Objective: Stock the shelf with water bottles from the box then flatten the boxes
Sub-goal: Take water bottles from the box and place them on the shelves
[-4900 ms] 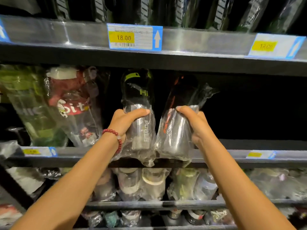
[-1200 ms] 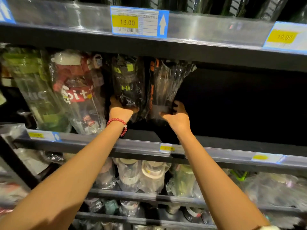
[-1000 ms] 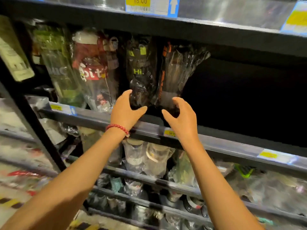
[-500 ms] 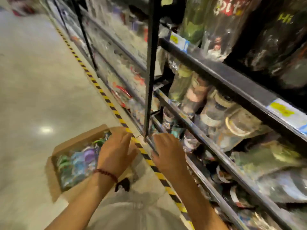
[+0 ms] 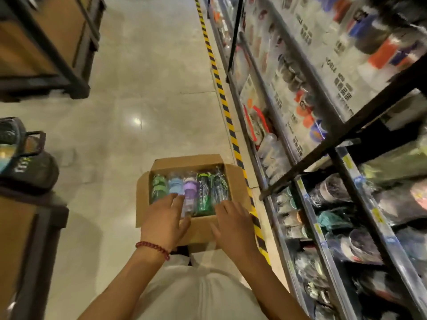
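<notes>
Head view: your left hand and right hand hover empty, fingers loosely spread, bottles in the open box just beyond them.

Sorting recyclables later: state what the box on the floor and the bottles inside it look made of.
Box: corrugated cardboard, matte brown, with folded-out flaps. Bottles: apparently tinted translucent plastic in green, blue and purple; some sit in glossy clear film that catches light. Motion blur leaves the exact plastic open.

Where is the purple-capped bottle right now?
In the head view, the purple-capped bottle lies mid-row in the open cardboard box on the floor, just beyond the left hand.
</notes>
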Tool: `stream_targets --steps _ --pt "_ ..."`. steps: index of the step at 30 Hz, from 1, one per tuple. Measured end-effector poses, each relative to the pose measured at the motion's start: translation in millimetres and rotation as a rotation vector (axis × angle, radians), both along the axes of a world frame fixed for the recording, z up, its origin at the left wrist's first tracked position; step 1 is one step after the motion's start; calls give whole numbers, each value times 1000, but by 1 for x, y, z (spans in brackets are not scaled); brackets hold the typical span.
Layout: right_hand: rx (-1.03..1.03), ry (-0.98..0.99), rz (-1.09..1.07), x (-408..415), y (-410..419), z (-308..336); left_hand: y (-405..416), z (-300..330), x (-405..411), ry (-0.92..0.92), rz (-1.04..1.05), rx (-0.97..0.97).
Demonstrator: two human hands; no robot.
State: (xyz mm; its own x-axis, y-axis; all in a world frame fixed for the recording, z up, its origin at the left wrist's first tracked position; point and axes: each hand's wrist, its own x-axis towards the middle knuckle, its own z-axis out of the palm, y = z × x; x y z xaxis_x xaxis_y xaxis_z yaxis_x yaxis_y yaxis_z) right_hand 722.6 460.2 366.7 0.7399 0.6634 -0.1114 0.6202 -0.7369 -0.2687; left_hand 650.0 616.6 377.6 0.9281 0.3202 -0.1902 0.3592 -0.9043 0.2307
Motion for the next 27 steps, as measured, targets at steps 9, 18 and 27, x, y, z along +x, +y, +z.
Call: stream_targets --steps 9,18,27 --pt "-139 295 -4 52 81 -62 94 -61 46 136 198 -164" --pt "-284 475 -70 132 108 -207 118 -215 109 356 403 -338" --pt "-351 657 -230 218 113 -413 109 -415 181 508 544 -433"
